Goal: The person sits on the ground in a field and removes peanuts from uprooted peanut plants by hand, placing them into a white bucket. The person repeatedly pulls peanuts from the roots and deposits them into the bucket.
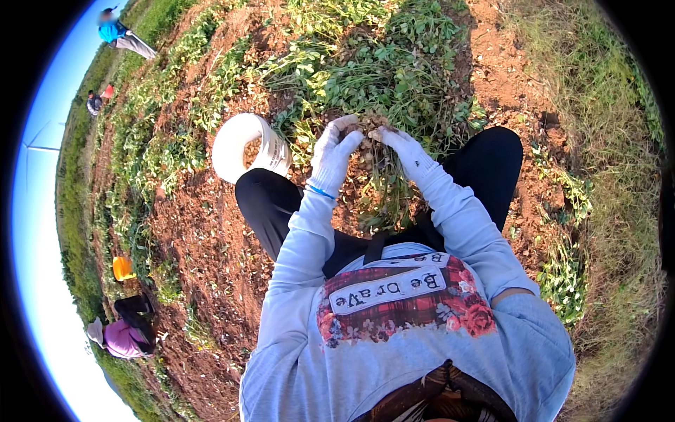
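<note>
Both my hands wear whitish knit gloves and meet over a peanut plant in front of my bent knees. My right hand (405,151) grips the pulled-up peanut plant (375,126) near its brown roots, and its stems and leaves hang down towards my lap. My left hand (333,155) is curved beside the roots, thumb and fingers apart at the tips; whether it pinches a pod is hidden. Pale pods (367,156) show below the roots. Left of my left hand, a white bucket (274,150) leans with its mouth towards me and has peanuts (252,153) inside.
A heap of leafy peanut plants (390,79) lies beyond my hands. Reddish soil (205,248) stretches left, and dry grass (606,132) borders the right. Farther off are a person in blue (109,31), another person (94,103), one in purple (124,337), and a yellow container (123,269).
</note>
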{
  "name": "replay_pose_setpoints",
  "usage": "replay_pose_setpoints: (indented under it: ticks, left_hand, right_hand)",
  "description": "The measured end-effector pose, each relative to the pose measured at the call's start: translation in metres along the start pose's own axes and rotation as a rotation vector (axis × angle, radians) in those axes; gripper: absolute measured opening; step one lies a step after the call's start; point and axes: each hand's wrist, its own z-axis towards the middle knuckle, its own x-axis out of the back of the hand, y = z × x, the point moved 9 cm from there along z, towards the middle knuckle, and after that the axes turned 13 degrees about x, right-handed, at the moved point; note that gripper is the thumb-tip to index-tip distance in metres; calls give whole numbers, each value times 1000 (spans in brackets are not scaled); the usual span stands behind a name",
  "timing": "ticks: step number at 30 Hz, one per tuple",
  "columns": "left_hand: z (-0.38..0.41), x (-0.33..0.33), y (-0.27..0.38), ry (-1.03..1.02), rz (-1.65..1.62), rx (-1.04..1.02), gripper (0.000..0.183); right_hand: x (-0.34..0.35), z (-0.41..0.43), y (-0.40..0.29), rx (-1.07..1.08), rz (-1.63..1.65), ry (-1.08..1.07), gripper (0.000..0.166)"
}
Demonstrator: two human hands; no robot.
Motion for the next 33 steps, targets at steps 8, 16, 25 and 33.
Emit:
replay_pose_setpoints:
  ticks: [8, 16, 25, 33]
  left_hand:
    - [-8, -2, 13, 131, 117, -20, 36]
    - [-10, -7, 10, 12, 142, -8, 36]
    - [-16, -16, 13, 136, 134, 3, 26]
    - [-10, -17, -2, 84, -120, 104, 25]
  right_hand:
    - [6, -8, -4, 19, -34, 85, 36]
    - [-3, 1, -6, 136, 120, 20, 37]
    - [9, 7, 0, 80, -5, 71, 29]
    - [6, 2, -3, 116, 5, 158, 25]
